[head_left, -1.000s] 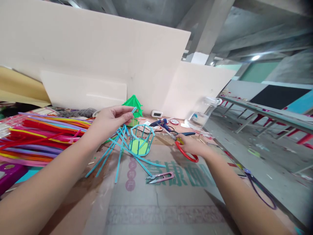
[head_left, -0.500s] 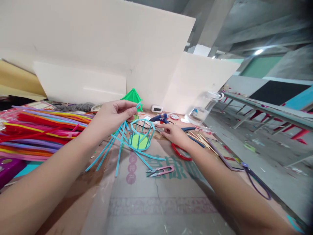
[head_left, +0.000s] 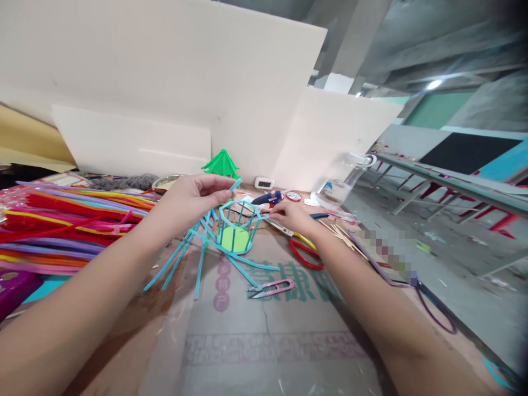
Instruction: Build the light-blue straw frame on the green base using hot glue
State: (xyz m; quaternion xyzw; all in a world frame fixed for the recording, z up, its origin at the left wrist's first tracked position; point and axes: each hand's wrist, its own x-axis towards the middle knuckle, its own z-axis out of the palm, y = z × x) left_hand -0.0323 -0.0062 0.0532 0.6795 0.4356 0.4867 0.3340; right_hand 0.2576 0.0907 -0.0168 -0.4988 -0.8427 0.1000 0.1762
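Observation:
My left hand (head_left: pixel 202 197) pinches a short light-blue pipe cleaner (head_left: pixel 236 185) between thumb and fingertips, above and behind a small round cage (head_left: pixel 236 224). The cage has upright blue bars, a blue top ring and a yellow-green base, and stands on the work surface. At its right rim, the closed fingertips of my right hand (head_left: pixel 291 215) meet a short blue pipe cleaner piece (head_left: pixel 264 218); whether it is joined to the ring I cannot tell. Long blue pipe cleaners (head_left: pixel 199 258) fan out left of the cage. Pink thread snips (head_left: pixel 272 288) lie in front.
Red-handled scissors (head_left: pixel 305 254) lie by my right wrist, with wooden sticks (head_left: pixel 342 236) and a phone (head_left: pixel 381 256) farther right. Behind are a glue gun (head_left: pixel 268 198), timer (head_left: pixel 264 182), green roof shape (head_left: pixel 221 164) and clear jug (head_left: pixel 340 184). Colourful pipe cleaners (head_left: pixel 74 220) are heaped left.
My right hand has moved slightly up and right, its fingertips now at a blue piece beside the cage rim. The scissors show more fully. My left hand keeps its pinch, shifted only slightly.

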